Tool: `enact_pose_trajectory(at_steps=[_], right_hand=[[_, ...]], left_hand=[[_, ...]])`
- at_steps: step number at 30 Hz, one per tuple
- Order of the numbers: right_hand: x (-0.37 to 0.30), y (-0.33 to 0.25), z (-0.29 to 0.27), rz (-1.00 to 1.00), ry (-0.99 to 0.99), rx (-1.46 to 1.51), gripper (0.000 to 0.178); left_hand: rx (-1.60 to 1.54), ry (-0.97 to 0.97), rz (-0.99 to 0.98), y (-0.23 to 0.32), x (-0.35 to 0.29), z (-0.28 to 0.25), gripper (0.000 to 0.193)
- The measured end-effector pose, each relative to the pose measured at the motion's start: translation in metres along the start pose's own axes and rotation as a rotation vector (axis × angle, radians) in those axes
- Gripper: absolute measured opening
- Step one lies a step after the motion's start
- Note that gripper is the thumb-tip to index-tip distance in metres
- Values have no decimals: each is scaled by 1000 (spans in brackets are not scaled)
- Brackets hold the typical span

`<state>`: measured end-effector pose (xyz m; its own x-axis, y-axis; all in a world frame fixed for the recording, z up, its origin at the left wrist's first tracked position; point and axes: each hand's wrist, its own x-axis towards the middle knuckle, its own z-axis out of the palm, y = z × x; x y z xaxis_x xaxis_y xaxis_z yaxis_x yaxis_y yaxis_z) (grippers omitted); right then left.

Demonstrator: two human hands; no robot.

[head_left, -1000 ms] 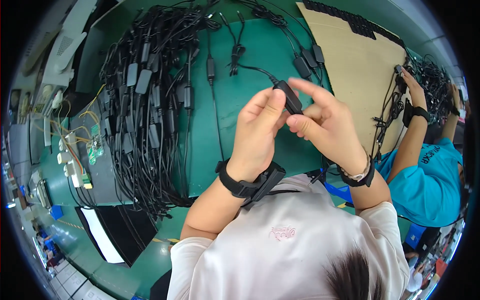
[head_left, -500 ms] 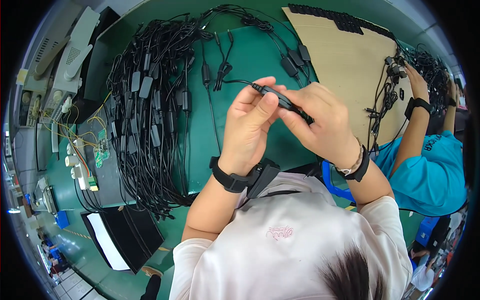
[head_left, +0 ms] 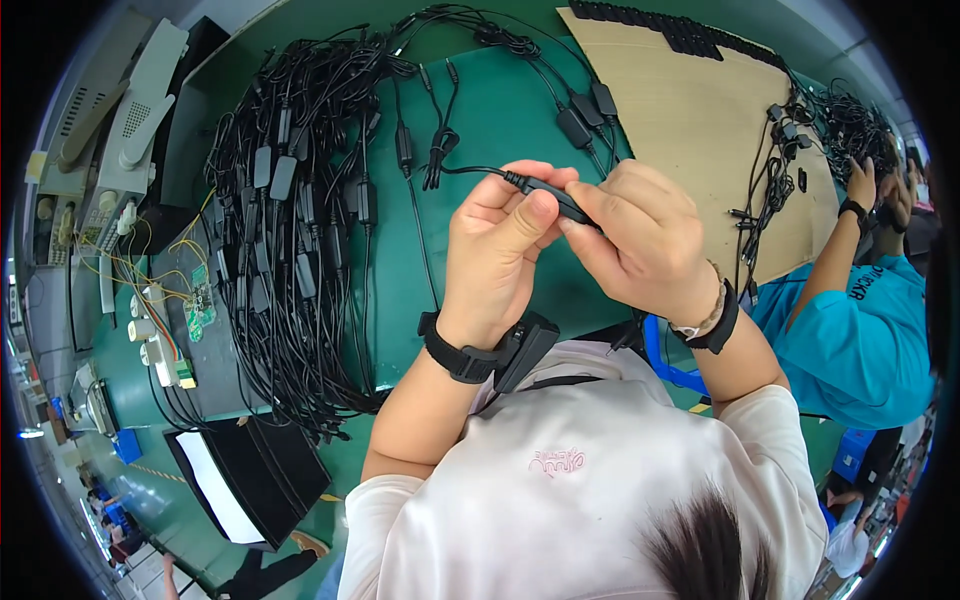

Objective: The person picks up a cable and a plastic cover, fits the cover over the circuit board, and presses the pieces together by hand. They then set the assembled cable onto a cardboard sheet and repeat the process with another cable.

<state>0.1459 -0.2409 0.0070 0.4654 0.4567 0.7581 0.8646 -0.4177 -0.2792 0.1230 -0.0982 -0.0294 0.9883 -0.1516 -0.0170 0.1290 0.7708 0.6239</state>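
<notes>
Both my hands hold one black cable with a slim oblong module (head_left: 556,197) in line on it, above the green mat. My left hand (head_left: 505,240) grips the module's left end between thumb and fingers, near the ribbed cable collar. The thumb and fingers of my right hand (head_left: 640,235) pinch its right end, which they partly hide. From the collar the cable runs left to a tied bundle (head_left: 438,150) lying on the mat. Left of my hands lies a single cable with a small box (head_left: 404,148) on it. Several cables with black boxes (head_left: 575,128) lie beyond my hands.
A large heap of black cables (head_left: 300,200) covers the left of the mat. Cardboard (head_left: 690,130) at the right bears a row of black pieces (head_left: 660,25) and looser cables. Bare circuit boards (head_left: 201,305) and grey instruments stand far left. A co-worker in a blue shirt (head_left: 860,330) sits at right.
My hands keep hold of the module, with the right fingers drawn closer round its right end. The co-worker's hand has moved from the cardboard to the cable pile at far right.
</notes>
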Motion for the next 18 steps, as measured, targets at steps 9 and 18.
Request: enact_pose_trajectory(at_steps=[9, 18], right_hand=[[2, -11, -2, 44, -142, -109, 29], [36, -2, -57, 644, -374, 360, 38]], left_hand=[[23, 61, -44, 5, -7, 11, 38], [-48, -1, -134, 69, -25, 11, 44]])
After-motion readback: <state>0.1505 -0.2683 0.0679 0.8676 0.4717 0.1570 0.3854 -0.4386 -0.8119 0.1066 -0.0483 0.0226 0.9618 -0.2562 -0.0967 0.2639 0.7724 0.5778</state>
